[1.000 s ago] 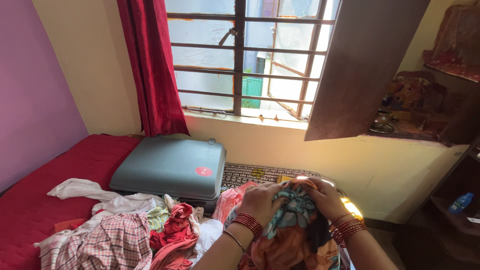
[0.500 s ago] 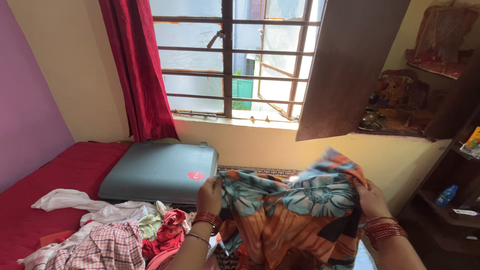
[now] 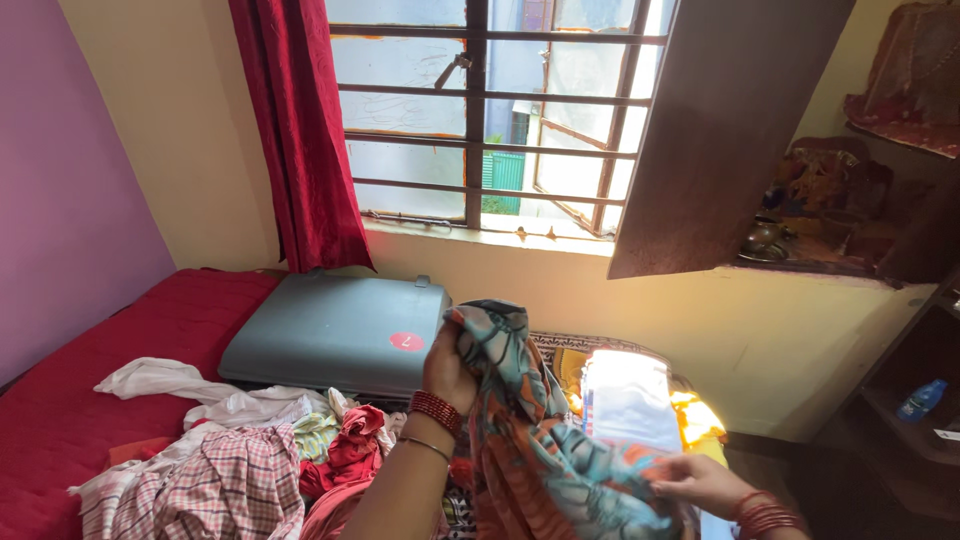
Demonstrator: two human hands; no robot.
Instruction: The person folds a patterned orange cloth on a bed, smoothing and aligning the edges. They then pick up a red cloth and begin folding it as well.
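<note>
My left hand is raised in front of the grey suitcase and grips the top corner of an orange and teal flowered cloth. The cloth hangs down from it in a long fold. My right hand is lower, at the bottom right, and pinches the cloth's lower edge. Red bangles sit on both wrists.
A heap of clothes, white, checked and red, lies on the red bed at the left. A barred window with a red curtain and an open wooden shutter faces me. Dark shelves stand at the right.
The cloth was bunched in both hands, then spread wide between them. Now my right hand has dropped to its lower edge while my left holds the top, so it hangs lengthwise.
</note>
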